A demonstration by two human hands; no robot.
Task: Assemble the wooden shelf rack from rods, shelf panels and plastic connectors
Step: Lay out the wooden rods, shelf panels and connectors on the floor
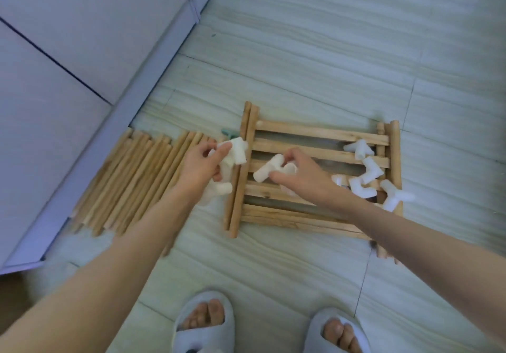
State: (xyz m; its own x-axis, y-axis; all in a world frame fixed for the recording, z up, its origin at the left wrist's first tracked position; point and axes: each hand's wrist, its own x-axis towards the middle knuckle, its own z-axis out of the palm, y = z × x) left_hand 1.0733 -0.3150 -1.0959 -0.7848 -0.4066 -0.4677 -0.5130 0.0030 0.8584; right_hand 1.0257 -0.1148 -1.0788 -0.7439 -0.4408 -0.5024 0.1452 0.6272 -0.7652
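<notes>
A stack of slatted wooden shelf panels (315, 133) lies flat on the floor. Left of it, several wooden rods (131, 177) lie side by side. My left hand (200, 166) grips a cluster of white plastic connectors (236, 150) at the panels' left edge. My right hand (304, 174) pinches another white connector (269, 170) over the middle of the panels. Several loose white connectors (367, 174) lie on the right part of the panels. A small teal piece (228, 133) peeks out behind my left hand.
A pale sofa or bed edge (90, 84) runs diagonally along the left, close to the rods. My two feet in grey slippers (204, 322) stand at the bottom. The floor (328, 38) is pale striped tile.
</notes>
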